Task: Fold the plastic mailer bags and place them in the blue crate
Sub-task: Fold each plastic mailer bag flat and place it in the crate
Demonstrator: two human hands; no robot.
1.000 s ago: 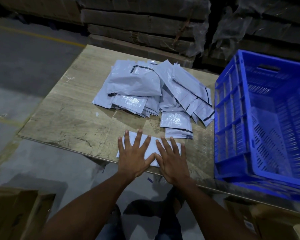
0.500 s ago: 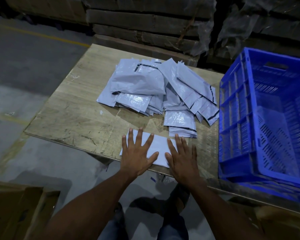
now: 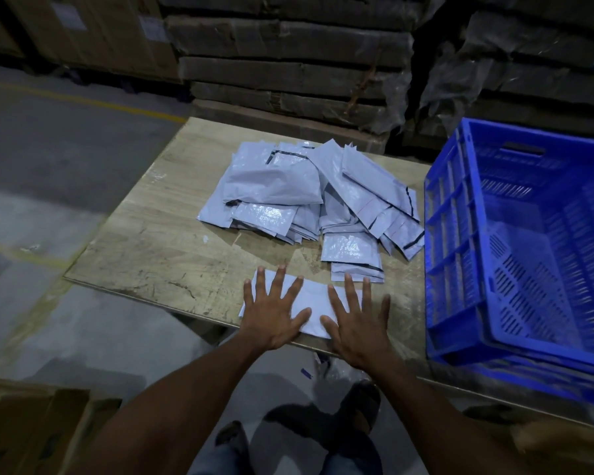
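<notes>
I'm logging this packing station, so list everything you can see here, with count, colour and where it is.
Table: one, worn wood top, centre of view.
Folded mailer: one, white, at the table's near edge, under both hands.
Pile of mailer bags: many, too overlapped to count, grey, middle of the table beyond the folded one.
Blue crate: one, blue perforated plastic, on the table's right end; what lies inside is unclear.
Stacked cartons: several, brown, some wrapped in film, behind the table.
Cardboard box: one, brown, bottom left on the floor.
Left hand: flat, fingers spread, pressing the mailer's left part.
Right hand: flat, fingers spread, pressing its right part.
</notes>
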